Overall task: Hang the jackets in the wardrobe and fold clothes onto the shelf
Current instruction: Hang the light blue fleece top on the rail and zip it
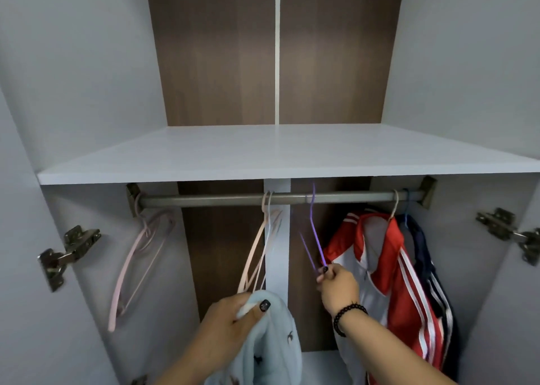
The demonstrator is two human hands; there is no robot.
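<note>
the left hand [230, 317] grips a bunched pale blue fleece garment [263, 346] with small dark prints, thumb pressed over the top fold; the cloth hangs down from the fist toward the lower edge of the view, in front of the wardrobe's white centre strip. the right hand [336, 285], a black bead bracelet [347, 317] on its wrist, pinches the lower end of a purple hanger [314, 232] between fingertips and thumb. the hanger rises straight up from that pinch, its hook at the metal rail [277, 199], just right of the rail's middle. the blue garment and the purple hanger are apart, one in each hand. just right of the right hand a red and white striped jacket [388, 270] hangs on the rail, with a navy jacket [429, 262] touching it behind. peach and white hangers [260, 253] hang bare above the left hand, and pink hangers [140, 256] at the rail's left end. the white shelf [263, 154] lies above the rail.
</note>
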